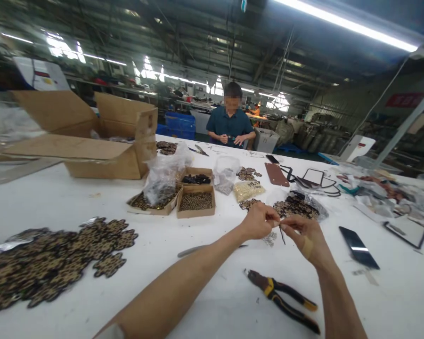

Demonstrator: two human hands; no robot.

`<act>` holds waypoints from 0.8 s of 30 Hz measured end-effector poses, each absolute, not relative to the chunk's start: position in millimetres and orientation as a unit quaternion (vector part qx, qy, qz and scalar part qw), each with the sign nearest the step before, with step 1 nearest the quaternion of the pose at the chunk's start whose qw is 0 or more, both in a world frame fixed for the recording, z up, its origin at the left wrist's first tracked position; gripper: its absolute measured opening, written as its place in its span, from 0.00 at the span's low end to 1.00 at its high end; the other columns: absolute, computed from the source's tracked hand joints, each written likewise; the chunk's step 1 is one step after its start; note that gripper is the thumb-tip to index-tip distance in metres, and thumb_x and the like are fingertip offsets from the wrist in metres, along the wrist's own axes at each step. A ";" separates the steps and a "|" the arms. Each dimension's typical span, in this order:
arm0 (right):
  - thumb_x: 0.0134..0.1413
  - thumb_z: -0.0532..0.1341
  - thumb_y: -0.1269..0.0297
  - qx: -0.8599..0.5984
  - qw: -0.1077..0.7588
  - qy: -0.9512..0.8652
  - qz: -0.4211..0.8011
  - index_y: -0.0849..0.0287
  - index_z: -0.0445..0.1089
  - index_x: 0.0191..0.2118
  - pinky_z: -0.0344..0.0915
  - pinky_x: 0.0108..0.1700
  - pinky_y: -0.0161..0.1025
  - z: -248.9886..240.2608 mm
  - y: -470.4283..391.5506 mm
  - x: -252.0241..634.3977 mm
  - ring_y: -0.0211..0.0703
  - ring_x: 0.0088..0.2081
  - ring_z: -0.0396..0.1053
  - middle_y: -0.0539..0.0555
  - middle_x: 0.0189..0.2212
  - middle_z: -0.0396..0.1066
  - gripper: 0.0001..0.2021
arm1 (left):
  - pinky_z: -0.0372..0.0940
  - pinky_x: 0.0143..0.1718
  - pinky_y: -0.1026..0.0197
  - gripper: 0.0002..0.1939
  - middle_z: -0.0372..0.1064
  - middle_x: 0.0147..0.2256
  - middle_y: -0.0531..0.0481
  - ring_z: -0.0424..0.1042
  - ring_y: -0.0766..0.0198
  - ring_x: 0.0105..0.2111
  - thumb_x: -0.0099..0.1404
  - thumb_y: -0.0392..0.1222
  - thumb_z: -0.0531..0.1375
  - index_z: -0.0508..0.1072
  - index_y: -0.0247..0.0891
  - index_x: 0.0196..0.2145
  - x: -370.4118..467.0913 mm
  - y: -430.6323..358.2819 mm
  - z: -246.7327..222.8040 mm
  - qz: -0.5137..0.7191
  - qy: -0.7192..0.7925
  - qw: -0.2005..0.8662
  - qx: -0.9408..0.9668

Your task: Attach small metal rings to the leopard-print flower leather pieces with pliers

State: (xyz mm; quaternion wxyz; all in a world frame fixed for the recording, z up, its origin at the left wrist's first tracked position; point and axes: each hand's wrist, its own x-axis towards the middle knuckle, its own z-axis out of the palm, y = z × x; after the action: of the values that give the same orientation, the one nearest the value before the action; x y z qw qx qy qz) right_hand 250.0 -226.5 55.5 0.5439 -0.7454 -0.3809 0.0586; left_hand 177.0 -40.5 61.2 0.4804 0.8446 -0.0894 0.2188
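- Bright tube light slants under a dark roof, and your white tabletop spreads below. What have you got in your hands?
- Right of the frame's centre, your left hand and your right hand meet, each with thumb and finger pinching the upper end of a thin dark strip, whose lower end hangs free.
- Can your grip be seen fully?
- Hardly: your fingertips cover the strip's top, and both your forearms are cut off by the lower edge.
- What textures lie around you?
- Pliers with black-and-yellow handles lie below your hands. At lower left, scalloped brown-and-black patches overlap in a heap, cropped by the left edge. Near the centre, a shallow cardboard tray holds small, round, bronze-toned beads.
- And the harder parts to read?
- Crumpled clear plastic blurs what it covers in the neighbouring tray. Your left forearm hides part of a slim grey tool; you can't tell its kind.
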 end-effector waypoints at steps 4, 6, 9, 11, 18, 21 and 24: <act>0.56 0.64 0.50 -0.774 0.487 -0.404 0.023 0.59 0.77 0.36 0.66 0.34 0.41 51.6 -224.0 248.6 0.47 0.30 0.71 0.56 0.28 0.76 0.15 | 0.61 0.29 0.65 0.07 0.75 0.25 0.49 0.71 0.64 0.27 0.52 0.31 0.61 0.79 0.34 0.27 177.4 -40.3 57.6 0.224 -0.076 0.472 0.850; 0.58 0.62 0.51 -0.781 0.464 -0.418 -0.001 0.59 0.75 0.35 0.65 0.32 0.40 48.6 -222.7 247.3 0.45 0.28 0.69 0.55 0.26 0.74 0.15 | 0.61 0.30 0.65 0.07 0.75 0.26 0.49 0.72 0.64 0.28 0.52 0.31 0.61 0.80 0.34 0.27 177.2 -40.3 55.7 0.220 -0.070 0.467 0.854; 0.61 0.59 0.53 -0.786 0.439 -0.435 -0.020 0.58 0.73 0.33 0.63 0.31 0.39 44.6 -222.2 246.2 0.44 0.27 0.67 0.54 0.25 0.72 0.14 | 0.61 0.30 0.65 0.07 0.76 0.27 0.49 0.72 0.63 0.29 0.53 0.33 0.61 0.80 0.33 0.29 177.3 -40.3 52.5 0.205 -0.062 0.469 0.857; 0.62 0.58 0.53 -0.788 0.429 -0.441 -0.020 0.58 0.72 0.33 0.63 0.31 0.39 41.9 -222.7 247.0 0.44 0.27 0.66 0.54 0.25 0.72 0.14 | 0.61 0.30 0.65 0.07 0.76 0.27 0.49 0.72 0.64 0.29 0.53 0.34 0.62 0.81 0.33 0.29 177.9 -40.8 50.4 0.193 -0.054 0.478 0.855; 0.62 0.57 0.50 -0.788 0.451 -0.418 -0.012 0.57 0.69 0.34 0.61 0.28 0.37 28.3 -222.6 261.2 0.43 0.26 0.65 0.53 0.25 0.70 0.16 | 0.63 0.31 0.64 0.08 0.74 0.28 0.47 0.69 0.66 0.28 0.54 0.38 0.65 0.78 0.31 0.32 178.7 -46.0 46.0 0.150 -0.032 0.613 0.775; 0.61 0.58 0.46 -0.779 0.488 -0.394 0.003 0.58 0.69 0.33 0.62 0.28 0.37 25.9 -220.8 265.4 0.43 0.26 0.66 0.54 0.26 0.71 0.18 | 0.67 0.36 0.61 0.23 0.74 0.38 0.42 0.72 0.63 0.35 0.48 0.36 0.71 0.75 0.32 0.43 176.3 -49.3 43.3 0.117 -0.049 0.709 0.693; 0.61 0.58 0.45 -0.770 0.515 -0.373 0.034 0.59 0.69 0.34 0.62 0.28 0.37 28.2 -219.6 264.6 0.43 0.27 0.67 0.55 0.27 0.71 0.20 | 0.69 0.41 0.58 0.33 0.71 0.44 0.40 0.72 0.61 0.39 0.44 0.36 0.74 0.71 0.34 0.49 174.9 -52.5 38.7 0.104 -0.066 0.720 0.683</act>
State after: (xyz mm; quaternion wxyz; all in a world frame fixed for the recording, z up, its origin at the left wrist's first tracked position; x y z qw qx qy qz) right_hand 264.6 -219.6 28.2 0.5155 -0.7705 -0.3735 0.0335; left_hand 174.9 -52.5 38.7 0.7196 0.6833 -0.0665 0.1041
